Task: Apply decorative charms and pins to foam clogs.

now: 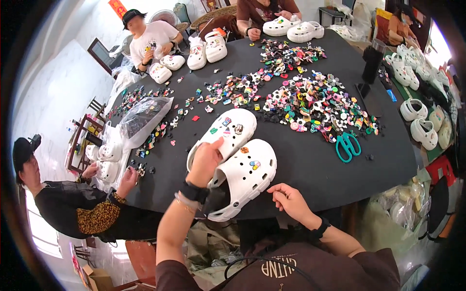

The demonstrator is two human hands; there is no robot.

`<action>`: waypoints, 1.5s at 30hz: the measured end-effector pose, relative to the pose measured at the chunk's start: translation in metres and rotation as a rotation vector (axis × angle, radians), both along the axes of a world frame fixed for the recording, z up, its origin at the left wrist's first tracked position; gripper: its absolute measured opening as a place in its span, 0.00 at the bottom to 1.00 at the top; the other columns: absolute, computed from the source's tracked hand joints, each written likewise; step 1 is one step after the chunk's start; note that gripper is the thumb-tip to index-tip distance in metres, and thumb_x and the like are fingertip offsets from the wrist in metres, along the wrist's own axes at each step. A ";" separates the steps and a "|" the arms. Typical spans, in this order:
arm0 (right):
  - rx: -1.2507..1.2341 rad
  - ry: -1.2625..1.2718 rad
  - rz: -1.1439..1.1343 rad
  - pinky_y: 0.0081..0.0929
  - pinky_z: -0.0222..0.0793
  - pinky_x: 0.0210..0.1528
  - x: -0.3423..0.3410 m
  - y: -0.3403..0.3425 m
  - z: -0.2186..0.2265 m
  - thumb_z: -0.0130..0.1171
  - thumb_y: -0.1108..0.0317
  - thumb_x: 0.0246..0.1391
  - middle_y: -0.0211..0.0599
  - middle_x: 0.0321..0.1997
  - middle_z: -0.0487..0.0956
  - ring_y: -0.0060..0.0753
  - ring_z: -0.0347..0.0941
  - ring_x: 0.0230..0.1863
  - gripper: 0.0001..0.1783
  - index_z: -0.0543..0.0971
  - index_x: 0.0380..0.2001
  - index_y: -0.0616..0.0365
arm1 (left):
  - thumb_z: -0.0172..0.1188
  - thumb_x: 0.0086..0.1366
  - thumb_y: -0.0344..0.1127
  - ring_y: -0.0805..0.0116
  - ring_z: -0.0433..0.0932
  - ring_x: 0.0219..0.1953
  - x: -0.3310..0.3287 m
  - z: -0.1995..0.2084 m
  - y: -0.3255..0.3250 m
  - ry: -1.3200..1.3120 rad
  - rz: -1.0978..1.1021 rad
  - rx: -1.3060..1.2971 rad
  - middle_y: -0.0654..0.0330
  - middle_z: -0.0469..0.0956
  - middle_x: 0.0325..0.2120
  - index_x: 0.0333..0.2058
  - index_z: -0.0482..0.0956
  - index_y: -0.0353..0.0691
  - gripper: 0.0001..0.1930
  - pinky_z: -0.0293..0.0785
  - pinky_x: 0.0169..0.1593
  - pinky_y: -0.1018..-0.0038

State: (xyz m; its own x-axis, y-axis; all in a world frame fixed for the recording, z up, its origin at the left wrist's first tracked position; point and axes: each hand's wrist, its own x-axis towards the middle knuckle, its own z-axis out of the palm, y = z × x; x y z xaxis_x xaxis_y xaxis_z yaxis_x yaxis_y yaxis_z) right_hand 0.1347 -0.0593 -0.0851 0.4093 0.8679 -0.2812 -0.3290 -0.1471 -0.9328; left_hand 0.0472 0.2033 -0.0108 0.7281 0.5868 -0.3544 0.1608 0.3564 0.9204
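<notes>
Two white clogs lie side by side on the black table in front of me. The left clog carries several small charms on its toe. My left hand grips it at the foot opening, with fingers over the upper; part of the grip is hidden. The right clog has an orange charm and a blue-and-yellow charm among its holes. Just right of that clog is my right hand, its index finger stretched toward the sole and the others loosely bent. I see nothing in it.
Heaps of colourful shoe charms spread beyond the clogs. Teal-handled scissors lie at the right, and a clear bag at the left. Co-workers sit around the table with more white clogs. A black bottle stands far right.
</notes>
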 end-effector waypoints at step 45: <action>0.187 -0.551 0.146 0.25 0.64 0.27 -0.002 0.075 0.096 0.69 0.53 0.38 0.36 0.24 0.70 0.28 0.67 0.25 0.30 0.64 0.31 0.62 | 0.56 0.56 0.21 0.63 0.66 0.54 -0.040 -0.026 -0.176 -0.341 0.475 0.628 0.52 0.69 0.50 0.51 0.65 0.30 0.22 0.56 0.58 0.70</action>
State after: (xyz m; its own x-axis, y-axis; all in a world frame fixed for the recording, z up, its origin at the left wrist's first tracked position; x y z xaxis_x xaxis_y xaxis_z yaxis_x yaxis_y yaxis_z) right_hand 0.1328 0.0162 0.0105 0.3241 0.9406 0.1014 0.2216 0.0288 -0.9747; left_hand 0.0077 0.0271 -0.0367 0.3627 0.8708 0.3319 -0.1977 -0.2761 0.9406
